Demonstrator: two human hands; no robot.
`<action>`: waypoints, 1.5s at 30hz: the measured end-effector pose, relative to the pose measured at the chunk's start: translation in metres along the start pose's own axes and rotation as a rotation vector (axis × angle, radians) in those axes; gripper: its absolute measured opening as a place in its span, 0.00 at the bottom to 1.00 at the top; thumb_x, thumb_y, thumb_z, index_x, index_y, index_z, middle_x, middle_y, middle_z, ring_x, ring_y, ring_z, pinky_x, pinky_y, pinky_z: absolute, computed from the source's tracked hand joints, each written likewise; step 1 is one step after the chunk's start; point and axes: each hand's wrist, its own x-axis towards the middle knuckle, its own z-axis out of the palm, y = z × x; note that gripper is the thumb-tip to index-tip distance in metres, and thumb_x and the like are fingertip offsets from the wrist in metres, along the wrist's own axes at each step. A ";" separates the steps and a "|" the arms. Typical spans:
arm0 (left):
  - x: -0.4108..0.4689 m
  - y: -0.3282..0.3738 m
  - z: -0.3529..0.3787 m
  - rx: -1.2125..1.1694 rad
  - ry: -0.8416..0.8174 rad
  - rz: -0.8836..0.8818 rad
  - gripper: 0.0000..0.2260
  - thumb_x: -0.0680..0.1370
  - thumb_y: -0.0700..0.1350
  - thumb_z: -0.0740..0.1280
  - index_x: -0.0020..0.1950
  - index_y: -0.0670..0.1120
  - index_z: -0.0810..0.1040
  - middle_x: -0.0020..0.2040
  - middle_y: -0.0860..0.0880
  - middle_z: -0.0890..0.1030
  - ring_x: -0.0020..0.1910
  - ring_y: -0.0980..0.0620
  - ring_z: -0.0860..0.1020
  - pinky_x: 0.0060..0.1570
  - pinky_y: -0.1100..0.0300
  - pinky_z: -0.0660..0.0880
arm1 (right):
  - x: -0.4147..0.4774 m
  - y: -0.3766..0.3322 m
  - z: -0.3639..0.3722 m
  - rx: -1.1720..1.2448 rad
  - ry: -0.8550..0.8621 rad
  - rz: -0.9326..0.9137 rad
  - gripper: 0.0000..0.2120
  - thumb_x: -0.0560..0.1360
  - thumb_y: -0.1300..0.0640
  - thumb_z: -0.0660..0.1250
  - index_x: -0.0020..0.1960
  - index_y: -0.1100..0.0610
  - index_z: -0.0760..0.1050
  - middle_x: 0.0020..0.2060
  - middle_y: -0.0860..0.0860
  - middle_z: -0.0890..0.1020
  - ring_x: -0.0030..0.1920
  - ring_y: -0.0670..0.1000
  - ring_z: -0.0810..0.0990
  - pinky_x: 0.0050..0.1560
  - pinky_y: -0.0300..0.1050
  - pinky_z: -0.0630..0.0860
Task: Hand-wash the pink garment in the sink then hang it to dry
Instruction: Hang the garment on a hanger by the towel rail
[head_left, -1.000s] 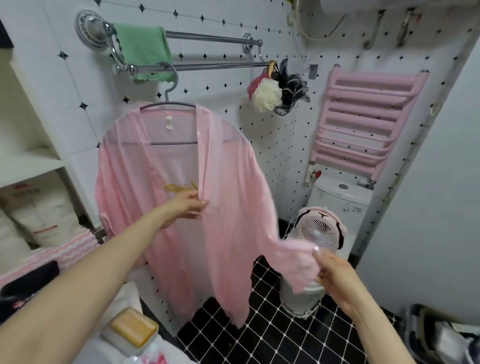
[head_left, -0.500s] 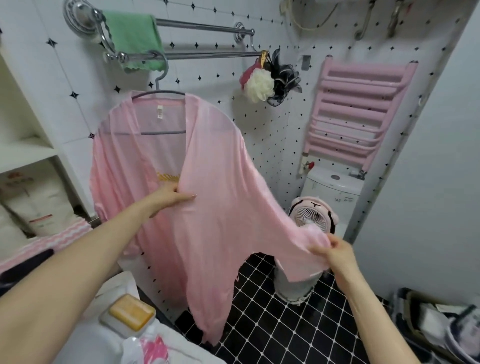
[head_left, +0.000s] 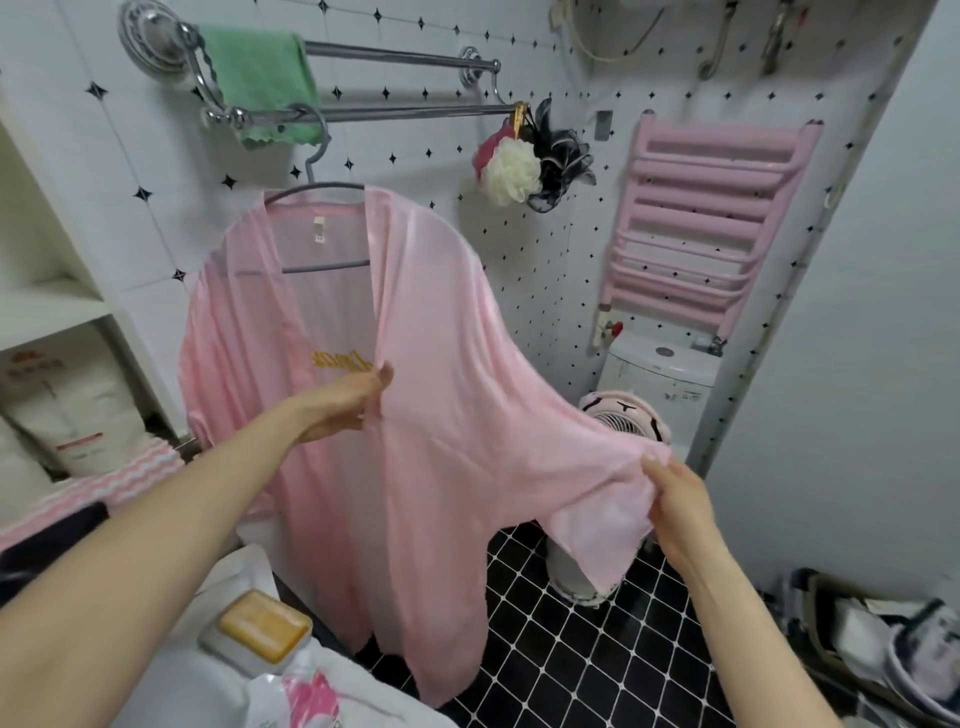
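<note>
The pink garment (head_left: 436, 395) hangs on a grey hanger (head_left: 317, 182) hooked over the chrome towel rail (head_left: 395, 111). It has gold lettering on the chest. My left hand (head_left: 343, 402) pinches the front opening edge at chest height. My right hand (head_left: 675, 499) grips the end of the right sleeve and holds it stretched out to the right. The white sink's edge (head_left: 171, 696) shows at the bottom left.
A green cloth (head_left: 260, 78) hangs on the rail, bath puffs (head_left: 524, 161) at its right end. A soap bar in a dish (head_left: 262, 629) sits by the sink. A small fan (head_left: 628, 421), a toilet (head_left: 660, 369) and a pink radiator (head_left: 706, 223) stand right. A basket (head_left: 883, 639) sits low right.
My right hand has drawn the sleeve further out and up to the right. My left hand has shifted to the garment's front edge. The view has tilted slightly.
</note>
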 end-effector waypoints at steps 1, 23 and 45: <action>-0.003 0.001 0.000 0.058 -0.055 0.022 0.22 0.69 0.63 0.70 0.53 0.48 0.77 0.41 0.55 0.82 0.41 0.57 0.78 0.42 0.61 0.72 | 0.001 -0.001 -0.002 -0.009 0.046 -0.008 0.12 0.80 0.62 0.59 0.60 0.62 0.75 0.46 0.57 0.83 0.46 0.57 0.80 0.46 0.49 0.77; -0.009 0.014 0.013 -0.012 -0.106 0.042 0.37 0.52 0.62 0.78 0.56 0.47 0.78 0.50 0.48 0.84 0.46 0.52 0.80 0.42 0.59 0.78 | -0.006 -0.005 -0.013 0.183 -0.105 0.030 0.16 0.80 0.52 0.59 0.60 0.62 0.76 0.49 0.56 0.84 0.51 0.55 0.81 0.51 0.48 0.76; -0.004 0.013 0.026 -0.051 0.218 0.240 0.10 0.71 0.44 0.73 0.51 0.47 0.79 0.37 0.56 0.80 0.40 0.57 0.77 0.39 0.68 0.73 | -0.003 -0.021 -0.008 0.018 0.163 -0.097 0.06 0.70 0.66 0.72 0.45 0.56 0.81 0.38 0.54 0.81 0.39 0.55 0.77 0.45 0.47 0.74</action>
